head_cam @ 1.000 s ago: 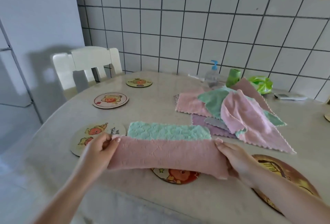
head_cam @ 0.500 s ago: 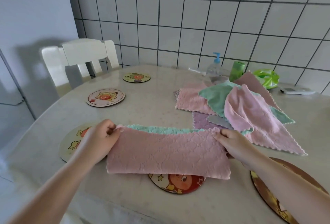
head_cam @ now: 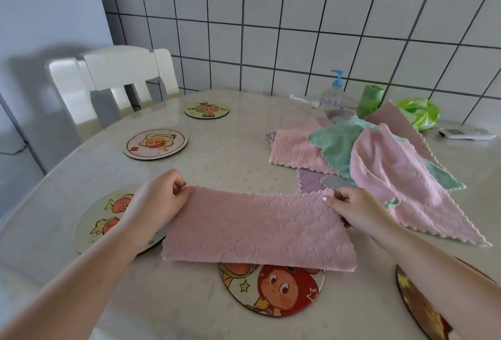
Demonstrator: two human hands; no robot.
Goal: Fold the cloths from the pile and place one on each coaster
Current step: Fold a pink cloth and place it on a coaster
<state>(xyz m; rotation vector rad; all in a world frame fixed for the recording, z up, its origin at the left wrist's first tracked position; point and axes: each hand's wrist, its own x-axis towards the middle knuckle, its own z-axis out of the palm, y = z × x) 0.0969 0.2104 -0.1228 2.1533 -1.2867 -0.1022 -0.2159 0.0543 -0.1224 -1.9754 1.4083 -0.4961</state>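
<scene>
A pink cloth [head_cam: 257,227], folded in half, lies on a pale round desk [head_cam: 230,149], its near edge covering part of a cartoon coaster [head_cam: 273,292]; the left hand [head_cam: 154,204] pinches its far left corner between curled fingers and thumb; the right hand [head_cam: 352,210] pinches the far right corner the same way; a pile of pink, green and purple cloths [head_cam: 379,166] sits just beyond to the right; three more coasters [head_cam: 156,143] lie to the left.
</scene>
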